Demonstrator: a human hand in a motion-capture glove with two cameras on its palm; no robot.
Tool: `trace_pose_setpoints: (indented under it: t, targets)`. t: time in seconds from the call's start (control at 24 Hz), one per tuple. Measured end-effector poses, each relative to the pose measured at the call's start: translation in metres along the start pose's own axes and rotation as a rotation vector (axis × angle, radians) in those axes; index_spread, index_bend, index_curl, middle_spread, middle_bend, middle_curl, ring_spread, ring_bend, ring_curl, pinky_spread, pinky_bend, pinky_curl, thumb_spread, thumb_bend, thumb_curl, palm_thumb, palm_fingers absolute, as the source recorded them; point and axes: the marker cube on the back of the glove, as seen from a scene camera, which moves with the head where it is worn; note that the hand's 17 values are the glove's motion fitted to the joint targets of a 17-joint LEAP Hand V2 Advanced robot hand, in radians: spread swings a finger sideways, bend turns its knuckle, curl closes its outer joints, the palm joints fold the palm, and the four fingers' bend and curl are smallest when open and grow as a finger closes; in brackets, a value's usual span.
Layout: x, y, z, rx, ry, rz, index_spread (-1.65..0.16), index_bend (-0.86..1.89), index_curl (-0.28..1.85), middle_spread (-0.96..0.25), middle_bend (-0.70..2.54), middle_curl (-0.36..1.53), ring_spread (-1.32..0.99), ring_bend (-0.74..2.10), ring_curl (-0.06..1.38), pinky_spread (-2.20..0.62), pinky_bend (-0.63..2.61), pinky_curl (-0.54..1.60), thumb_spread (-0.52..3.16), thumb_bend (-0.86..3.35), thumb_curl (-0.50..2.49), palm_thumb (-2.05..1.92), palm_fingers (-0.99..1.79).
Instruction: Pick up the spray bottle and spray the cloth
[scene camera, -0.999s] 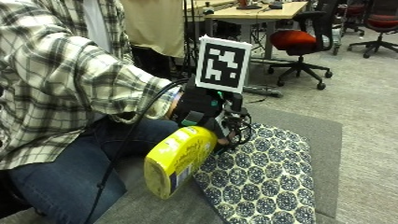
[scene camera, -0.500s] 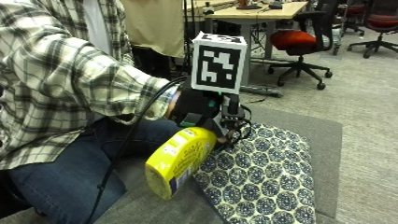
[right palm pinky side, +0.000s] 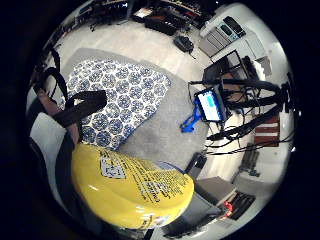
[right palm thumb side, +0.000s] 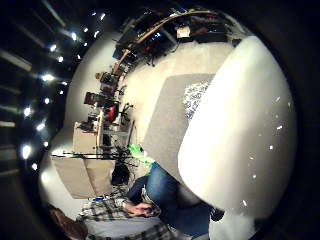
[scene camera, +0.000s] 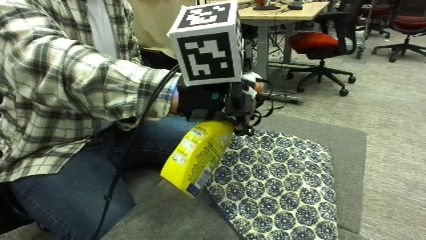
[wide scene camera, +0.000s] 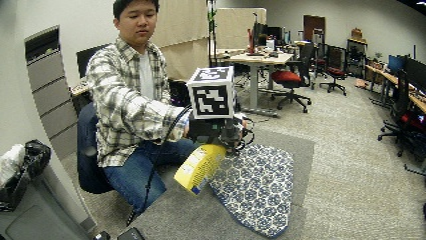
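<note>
Person (wide scene camera: 133, 90) seated, wearing a plaid flannel shirt in white, grey and olive checks, open over a white tee; blue jeans. Right hand (scene camera: 213, 100) in a black glove with black straps across the palm side

The gloved right hand (scene camera: 213, 102) now holds the yellow plastic spray bottle (scene camera: 196, 157) a little higher than one second ago. The bottle's body hangs more steeply, its base pointing down toward the person's knee, while its top stays over the edge of the blue-and-white patterned cloth (scene camera: 279, 190).
</note>
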Motion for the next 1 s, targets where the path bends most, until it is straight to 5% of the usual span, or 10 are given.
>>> trace_pose_setpoints:
  t: [1.0]
  targets:
    - [-0.044, 0.022, -0.052, 0.278, -0.629, -0.091, -0.32, 0.16, 0.56, -0.19, 0.51, 0.53, -0.23, 0.59, 0.48, -0.19, 0.50, 0.38, 0.04, -0.03, 0.80, 1.07, 1.25]
